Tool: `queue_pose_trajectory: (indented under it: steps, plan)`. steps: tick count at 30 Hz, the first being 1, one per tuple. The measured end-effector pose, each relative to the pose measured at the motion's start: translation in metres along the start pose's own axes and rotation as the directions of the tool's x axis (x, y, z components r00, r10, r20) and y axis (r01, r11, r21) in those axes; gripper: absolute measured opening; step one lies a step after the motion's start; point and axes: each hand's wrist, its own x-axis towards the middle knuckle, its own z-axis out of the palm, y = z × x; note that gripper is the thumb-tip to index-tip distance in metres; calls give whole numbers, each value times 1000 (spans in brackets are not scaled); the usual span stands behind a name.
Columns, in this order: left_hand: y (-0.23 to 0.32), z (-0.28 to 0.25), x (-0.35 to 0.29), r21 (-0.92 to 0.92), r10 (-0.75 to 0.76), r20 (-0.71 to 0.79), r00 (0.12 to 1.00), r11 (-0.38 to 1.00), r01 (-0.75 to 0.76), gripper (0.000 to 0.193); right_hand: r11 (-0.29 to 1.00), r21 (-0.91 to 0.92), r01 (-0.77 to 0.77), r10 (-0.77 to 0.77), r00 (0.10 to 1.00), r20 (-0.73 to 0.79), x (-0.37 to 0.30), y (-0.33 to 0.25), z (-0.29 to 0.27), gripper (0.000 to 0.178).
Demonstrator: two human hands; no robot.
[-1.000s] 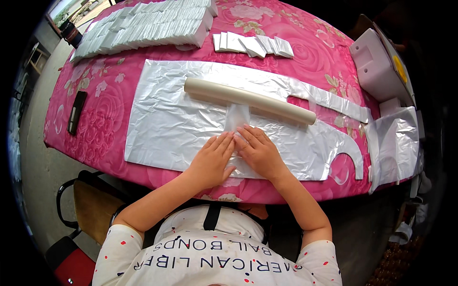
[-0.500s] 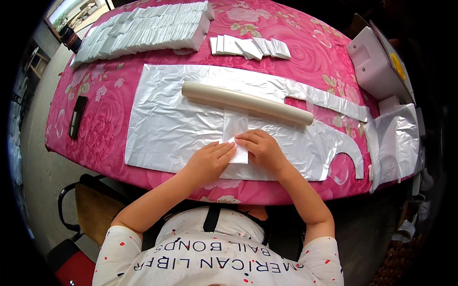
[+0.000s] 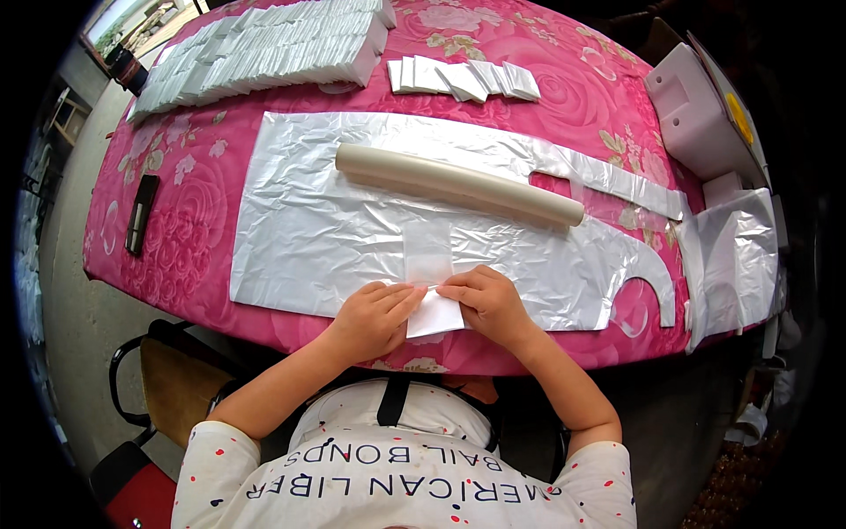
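A flat white plastic apron (image 3: 300,212), with cut-out neck and strap ends at the right, lies spread over the near part of the table. On it, in front of me, is a narrow folded strip of white plastic film (image 3: 428,249), its near end doubled into a small flat packet. My left hand (image 3: 377,316) pinches this strip from the left side, fingers together. From the right, my right hand (image 3: 486,304) pinches it too, thumb and fingertips close to the left fingertips. A long pale tube (image 3: 458,187) rests across the apron beyond my hands.
Rows of folded white packets (image 3: 264,53) stand at the far left, with several more packets (image 3: 463,79) beside them. A dark narrow object (image 3: 142,214) lies left on the pink flowered tablecloth (image 3: 189,256). Right are a white foam box (image 3: 705,110) and draped plastic sheets (image 3: 731,264).
Both hands have moved nearer to me, drawing the folded end of the strip toward the table's near edge. More of the strip shows beyond the fingers. The tube stays in place.
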Motion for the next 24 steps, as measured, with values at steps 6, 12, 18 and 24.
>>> queue_pose_trajectory:
  steps: [6, 12, 18, 24]
  plan:
    - [8, -2, 15, -243, -444, 43, 895, 864, 440, 59, 825, 217, -522, 513, 852, 100, 20, -3, -1, 18]
    - [-6, -4, 33, -382, -653, 108, 750, 669, 638, 69, 713, 89, -696, 670, 713, 207, 47, -2, -7, 27]
    - [-8, -5, 35, -468, -695, 144, 705, 579, 667, 72, 620, 81, -780, 736, 615, 285, 55, 1, -8, 28]
    - [9, -20, 37, -226, -579, 82, 811, 782, 581, 68, 627, 45, -777, 737, 611, 290, 56, 0, -10, 28]
